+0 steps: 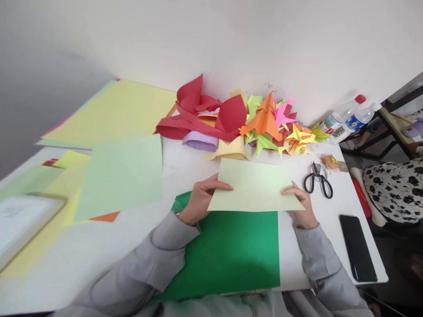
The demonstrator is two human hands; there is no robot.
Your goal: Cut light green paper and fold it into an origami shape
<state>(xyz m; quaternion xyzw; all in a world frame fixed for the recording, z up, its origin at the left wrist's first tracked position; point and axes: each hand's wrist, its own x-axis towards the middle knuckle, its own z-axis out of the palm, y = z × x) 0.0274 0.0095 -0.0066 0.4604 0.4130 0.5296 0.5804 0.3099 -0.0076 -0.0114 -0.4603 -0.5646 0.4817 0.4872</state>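
A pale green paper sheet [254, 185] is held up just above the white table [105, 246], over a dark green sheet [231, 251] that lies flat in front of me. My left hand [200, 200] pinches the pale sheet's left edge, thumb on top. My right hand [300, 204] grips its lower right corner. Both arms wear grey sleeves.
A heap of folded coloured paper shapes [238, 123] lies at the back by the wall. Loose pale green [122, 174] and yellow sheets [115, 110] cover the left. Black scissors [317, 180], a black phone [357, 247] and plastic bottles [346, 119] are on the right. A person in black-and-white patterned cloth [396, 189] sits at right.
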